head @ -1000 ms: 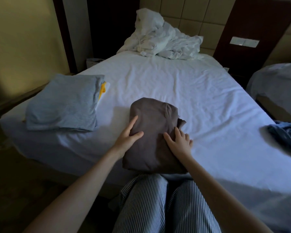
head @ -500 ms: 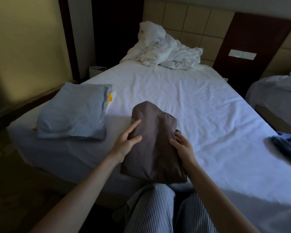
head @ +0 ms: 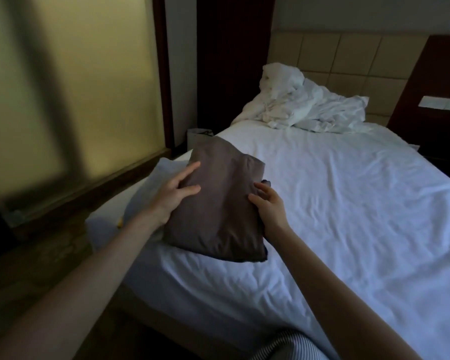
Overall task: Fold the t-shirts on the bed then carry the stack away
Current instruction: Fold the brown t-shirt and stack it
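Right hand (head: 268, 203) first: it clamps the near right edge of the folded brown t-shirt (head: 218, 211), thumb on top, fingers wrapped round the side, so the layers cannot slide open. Across from it the left hand (head: 174, 193) lies on the top face with forefinger and thumb stretched out, pressing down. Whether any fingers are tucked beneath cannot be seen. Between the two, the bundle is pinned flat and steered as one piece, which looks like the point of the two-sided hold.

Just under and beyond the left hand, a pale blue stack (head: 161, 166) peeks out from below the brown t-shirt. The bundle hangs right over it, and whether the two are touching yet is hard to tell. Below the left wrist a scrap of yellow (head: 119, 225) shows at the stack's edge.

It reads as the stacking step: folded piece going on the pile, squared up before release. The carry-off has not begun.

Out to the right of the right hand, the bed (head: 348, 203) runs wide and white. Far beyond both hands a crumpled duvet (head: 307, 107) sits against the headboard (head: 348, 55), and striped trousers (head: 283, 345) show nearest the camera.
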Available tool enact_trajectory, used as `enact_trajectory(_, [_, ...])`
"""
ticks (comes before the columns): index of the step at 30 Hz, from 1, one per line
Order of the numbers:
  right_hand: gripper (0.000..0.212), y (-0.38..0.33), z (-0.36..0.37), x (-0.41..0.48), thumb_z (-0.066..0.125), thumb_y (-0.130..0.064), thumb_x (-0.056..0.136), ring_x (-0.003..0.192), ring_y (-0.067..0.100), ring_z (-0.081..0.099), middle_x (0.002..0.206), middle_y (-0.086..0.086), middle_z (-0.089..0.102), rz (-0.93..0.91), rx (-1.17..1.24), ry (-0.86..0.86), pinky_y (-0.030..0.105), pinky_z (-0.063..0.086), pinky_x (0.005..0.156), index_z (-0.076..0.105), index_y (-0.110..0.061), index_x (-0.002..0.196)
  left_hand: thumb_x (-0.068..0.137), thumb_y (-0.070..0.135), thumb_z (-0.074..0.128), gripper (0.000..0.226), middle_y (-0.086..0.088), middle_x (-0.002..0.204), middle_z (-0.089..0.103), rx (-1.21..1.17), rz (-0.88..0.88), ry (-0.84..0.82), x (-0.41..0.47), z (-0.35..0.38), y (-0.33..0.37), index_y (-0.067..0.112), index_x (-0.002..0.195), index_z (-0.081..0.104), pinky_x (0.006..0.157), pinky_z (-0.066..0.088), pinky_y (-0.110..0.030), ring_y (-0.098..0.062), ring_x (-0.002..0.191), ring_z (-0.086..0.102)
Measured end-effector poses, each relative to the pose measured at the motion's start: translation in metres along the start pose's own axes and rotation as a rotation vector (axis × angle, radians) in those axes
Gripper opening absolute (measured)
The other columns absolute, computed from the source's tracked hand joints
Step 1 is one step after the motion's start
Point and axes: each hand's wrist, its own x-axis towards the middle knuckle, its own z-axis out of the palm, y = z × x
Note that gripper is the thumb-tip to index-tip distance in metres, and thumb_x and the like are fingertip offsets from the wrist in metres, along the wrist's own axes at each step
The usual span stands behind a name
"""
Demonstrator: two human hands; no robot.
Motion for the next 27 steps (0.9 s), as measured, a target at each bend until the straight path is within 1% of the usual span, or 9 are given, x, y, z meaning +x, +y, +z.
enact_trajectory(2, [0.032, -0.008, 0.029, 0.013, 0.056, 0.003, 0.087, 0.102, 0.023, 0.058, 0.120, 0.010, 0.057, -0.036, -0.008, -0.029, 0.031, 0.050, 0.087, 0.058, -0.010, 0.116, 0.087, -0.002, 0.056, 0.057, 0.005, 0.134, 0.047, 0.020, -0.015, 0.029, 0.016, -0.031, 0.009, 0.033, 0.131, 0.048, 0.082, 0.041, -0.014, -0.009, 0.113, 0.050])
enact_trajectory(6, [0.034, -0.012, 0.078, 0.042, 0.053, 0.002, 0.086, 0.110, 0.026, 0.056, 0.123, 0.014, 0.057, -0.138, -0.261, -0.104, 0.035, 0.049, 0.090, 0.057, -0.004, 0.120, 0.088, 0.003, 0.059, 0.051, 0.001, 0.140, 0.046, 0.132, -0.106, 0.103, 0.044, -0.085, 0.007, 0.028, 0.131, 0.051, 0.097, 0.037, -0.024, -0.015, 0.121, 0.047])
enact_trajectory(10, [0.037, 0.010, 0.096, 0.051, 0.049, -0.015, 0.083, 0.114, 0.040, 0.048, 0.125, 0.021, 0.051, 0.009, -0.723, -0.212, 0.048, 0.043, 0.096, 0.055, -0.009, 0.119, 0.091, 0.015, 0.060, 0.051, -0.006, 0.140, 0.045, 0.600, -0.308, 0.111, 0.049, -0.102, -0.013, 0.012, 0.139, 0.044, 0.092, 0.035, -0.023, -0.022, 0.126, 0.044])
enact_trajectory(12, [0.045, 0.011, 0.099, 0.052, 0.044, -0.025, 0.089, 0.126, 0.039, 0.037, 0.136, 0.017, 0.040, -0.030, -0.813, -0.160, 0.049, 0.032, 0.106, 0.044, -0.014, 0.132, 0.088, 0.030, 0.060, 0.052, -0.003, 0.134, 0.048, 0.787, -0.207, 0.179, 0.056, -0.104, -0.017, 0.012, 0.136, 0.048, 0.095, 0.037, -0.027, -0.023, 0.125, 0.046])
enact_trajectory(16, [0.054, -0.005, 0.121, 0.046, 0.037, -0.044, 0.095, 0.141, 0.033, 0.013, 0.155, 0.009, 0.018, -0.246, -0.956, -0.210, 0.053, 0.011, 0.114, 0.029, -0.024, 0.144, 0.089, 0.052, 0.044, 0.057, -0.004, 0.143, 0.044, 0.966, 0.009, 0.146, 0.082, -0.085, -0.010, 0.025, 0.139, 0.043, 0.107, 0.034, -0.041, -0.025, 0.130, 0.041])
enact_trajectory(18, [0.064, 0.011, 0.133, 0.036, 0.031, -0.058, 0.093, 0.144, 0.035, -0.003, 0.158, 0.010, 0.002, -0.232, -1.069, -0.343, 0.055, -0.004, 0.112, 0.020, -0.026, 0.148, 0.086, 0.068, 0.025, 0.065, 0.001, 0.156, 0.020, 1.131, -0.073, 0.042, 0.095, -0.070, -0.019, 0.042, 0.145, 0.025, 0.114, 0.017, -0.054, -0.033, 0.142, 0.019])
enact_trajectory(20, [0.077, 0.048, 0.135, 0.031, 0.026, -0.069, 0.089, 0.143, 0.037, -0.009, 0.157, 0.013, -0.006, -0.227, -1.188, -0.396, 0.056, -0.008, 0.111, 0.008, -0.026, 0.151, 0.091, 0.068, 0.014, 0.055, 0.005, 0.159, -0.003, 1.295, -0.248, -0.037, 0.103, -0.062, -0.046, 0.055, 0.143, 0.004, 0.113, 0.002, -0.061, -0.037, 0.144, -0.002])
enact_trajectory(23, [0.090, 0.100, 0.129, 0.033, 0.010, -0.081, 0.075, 0.142, 0.035, -0.015, 0.157, 0.010, -0.013, -0.299, -1.238, -0.323, 0.053, -0.010, 0.112, -0.004, -0.032, 0.149, 0.089, 0.070, 0.009, 0.054, 0.004, 0.160, -0.006, 1.322, -0.321, -0.073, 0.109, -0.062, -0.087, 0.060, 0.139, -0.009, 0.111, 0.004, -0.062, -0.039, 0.144, -0.005])
enact_trajectory(27, [0.097, 0.109, 0.132, 0.037, -0.001, -0.079, 0.064, 0.143, 0.033, -0.013, 0.157, 0.008, -0.012, -0.342, -1.216, -0.267, 0.052, -0.008, 0.112, -0.001, -0.032, 0.150, 0.089, 0.070, 0.010, 0.054, 0.004, 0.159, -0.006, 1.313, -0.315, -0.099, 0.115, -0.066, -0.093, 0.060, 0.138, -0.012, 0.110, 0.006, -0.063, -0.040, 0.143, -0.003])
